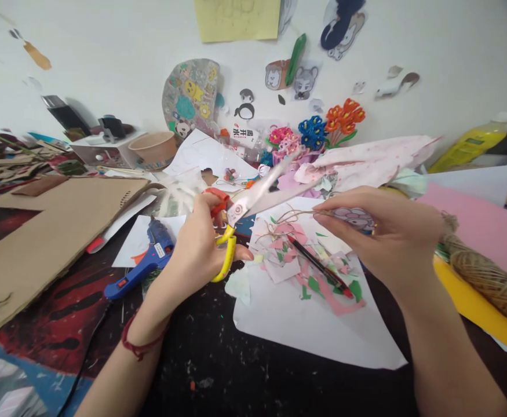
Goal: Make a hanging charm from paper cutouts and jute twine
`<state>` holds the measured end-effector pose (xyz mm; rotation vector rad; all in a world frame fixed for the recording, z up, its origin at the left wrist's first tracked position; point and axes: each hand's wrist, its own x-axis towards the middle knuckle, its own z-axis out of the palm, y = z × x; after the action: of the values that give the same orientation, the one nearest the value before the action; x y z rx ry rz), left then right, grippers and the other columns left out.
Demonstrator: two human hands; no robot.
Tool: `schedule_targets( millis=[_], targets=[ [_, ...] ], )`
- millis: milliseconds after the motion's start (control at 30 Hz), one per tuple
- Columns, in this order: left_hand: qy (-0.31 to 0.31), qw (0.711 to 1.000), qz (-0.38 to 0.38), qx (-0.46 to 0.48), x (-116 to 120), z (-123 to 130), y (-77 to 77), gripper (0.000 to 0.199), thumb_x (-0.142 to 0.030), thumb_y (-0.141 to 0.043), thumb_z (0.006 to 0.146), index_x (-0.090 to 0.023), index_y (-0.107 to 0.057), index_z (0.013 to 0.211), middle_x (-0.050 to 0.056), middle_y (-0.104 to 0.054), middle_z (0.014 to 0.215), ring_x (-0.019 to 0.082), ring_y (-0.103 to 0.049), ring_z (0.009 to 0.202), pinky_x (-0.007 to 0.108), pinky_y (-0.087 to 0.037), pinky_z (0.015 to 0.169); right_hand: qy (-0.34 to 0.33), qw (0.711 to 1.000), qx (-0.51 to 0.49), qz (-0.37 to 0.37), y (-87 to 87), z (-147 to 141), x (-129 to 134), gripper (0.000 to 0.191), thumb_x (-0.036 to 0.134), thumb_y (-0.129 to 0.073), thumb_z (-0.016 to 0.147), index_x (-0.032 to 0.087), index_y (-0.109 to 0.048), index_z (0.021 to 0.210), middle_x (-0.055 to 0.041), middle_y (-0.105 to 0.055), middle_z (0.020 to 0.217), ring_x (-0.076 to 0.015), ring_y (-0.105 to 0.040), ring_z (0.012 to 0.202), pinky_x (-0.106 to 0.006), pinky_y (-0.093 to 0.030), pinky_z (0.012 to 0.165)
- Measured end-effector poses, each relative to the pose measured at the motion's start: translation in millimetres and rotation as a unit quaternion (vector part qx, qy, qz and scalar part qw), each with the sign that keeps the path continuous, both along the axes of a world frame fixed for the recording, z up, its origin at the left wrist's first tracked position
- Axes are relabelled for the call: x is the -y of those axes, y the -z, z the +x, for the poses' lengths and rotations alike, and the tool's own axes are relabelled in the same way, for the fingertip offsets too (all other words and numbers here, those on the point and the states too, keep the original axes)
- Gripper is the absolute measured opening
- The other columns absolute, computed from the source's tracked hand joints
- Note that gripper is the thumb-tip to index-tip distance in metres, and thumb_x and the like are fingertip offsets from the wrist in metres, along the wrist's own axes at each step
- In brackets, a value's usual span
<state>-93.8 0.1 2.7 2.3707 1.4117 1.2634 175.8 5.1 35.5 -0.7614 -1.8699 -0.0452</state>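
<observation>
My left hand (194, 246) is closed around the handles of a pair of scissors (241, 207), one handle orange and the other yellow. The blades are spread and point up to the right. My right hand (381, 240) pinches thin brown twine (299, 214) between thumb and fingers. A small pink-and-grey paper cutout (354, 218) shows inside that hand, partly hidden by the fingers. The twine's loose ends stick out leftward, below the scissor blades. Under both hands lies a white paper sheet (279, 330) with pink and green scraps (281, 255) and a black-and-red pen (318, 263).
A blue glue gun (142, 266) lies left of my left hand, beside cardboard (62, 226). At right are a twine roll (488, 272) and pink paper (479, 226). Behind stand a paper bowl (153, 147), orange craft flowers (344, 119) and a yellow bottle (473, 142).
</observation>
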Motion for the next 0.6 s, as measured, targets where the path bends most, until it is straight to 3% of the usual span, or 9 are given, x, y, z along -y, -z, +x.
schedule_targets(
  millis=[133,300,600],
  targets=[
    [-0.009,0.999,-0.022,-0.036,5,7,-2.5,0.055,-0.051,-0.072,0.076,-0.023,-0.034,0.106,0.005,-0.055,0.107,0.014,-0.053,0.077,0.032,-0.045,0.073,0.037,0.998,0.02,0.05,-0.6,-1,2,0.018,0.009,-0.076,0.077,0.023,-0.073,0.088,0.0003,-0.075,0.081,-0.0152,-0.07,0.073,-0.027,-0.054,0.063],
    [-0.012,0.996,0.009,-0.084,8,11,-5.1,0.043,-0.047,-0.066,0.083,-0.022,-0.038,0.105,0.004,-0.059,0.099,0.013,-0.052,0.072,0.027,-0.042,0.066,0.044,0.997,0.028,0.062,-0.4,0,3,0.022,0.005,-0.073,0.077,0.024,-0.074,0.088,0.0006,-0.076,0.082,-0.0144,-0.069,0.071,-0.026,-0.054,0.06],
    [-0.026,0.993,0.024,-0.115,9,13,-3.2,0.042,-0.052,-0.063,0.086,-0.02,-0.042,0.106,0.003,-0.063,0.093,0.012,-0.054,0.063,0.025,-0.04,0.059,0.049,0.992,0.041,0.106,-1.4,-2,3,0.016,0.006,-0.075,0.077,0.02,-0.075,0.085,0.0002,-0.076,0.08,-0.0099,-0.068,0.07,-0.02,-0.053,0.063]
  ],
)
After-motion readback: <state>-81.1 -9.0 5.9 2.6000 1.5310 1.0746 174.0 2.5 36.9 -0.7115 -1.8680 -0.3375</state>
